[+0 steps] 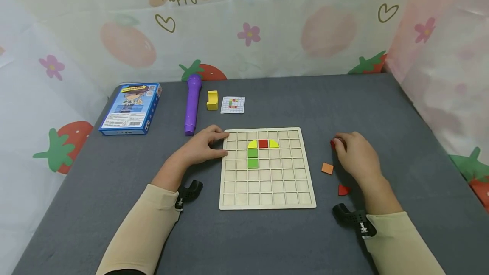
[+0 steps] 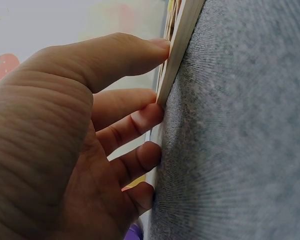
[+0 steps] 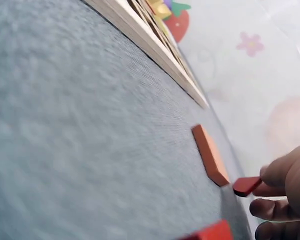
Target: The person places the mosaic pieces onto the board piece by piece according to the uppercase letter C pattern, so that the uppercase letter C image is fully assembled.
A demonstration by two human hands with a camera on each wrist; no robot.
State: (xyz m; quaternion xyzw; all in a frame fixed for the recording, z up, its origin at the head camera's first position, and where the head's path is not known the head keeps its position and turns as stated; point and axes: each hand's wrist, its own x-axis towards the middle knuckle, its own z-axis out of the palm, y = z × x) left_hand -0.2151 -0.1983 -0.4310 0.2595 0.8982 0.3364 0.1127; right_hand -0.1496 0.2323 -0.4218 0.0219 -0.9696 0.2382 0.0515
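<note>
My left hand (image 1: 196, 147) touches the left edge of a wooden grid board (image 1: 267, 205) with its thumb and fingertips. In the left wrist view the thumb lies against the board's rim (image 2: 177, 57). Set in the grid are two yellow quarter-round pieces (image 1: 252, 144), a red square (image 1: 262, 144) between them, and two green squares (image 1: 253, 158) below the left one. Right of the board, my right hand (image 1: 359, 156) pinches a small red block (image 3: 246, 185) between thumb and finger. An orange square block (image 1: 327, 168) and a red curved-edge block (image 1: 344, 190) lie beside that hand.
Behind the board lie a pattern card (image 1: 232, 105), a yellow notched block (image 1: 212, 100) and a purple microphone-shaped stick (image 1: 192, 105). A blue box (image 1: 131, 107) lies at the back left of the grey table (image 1: 267, 245). Printed curtains (image 1: 282, 20) hang around it.
</note>
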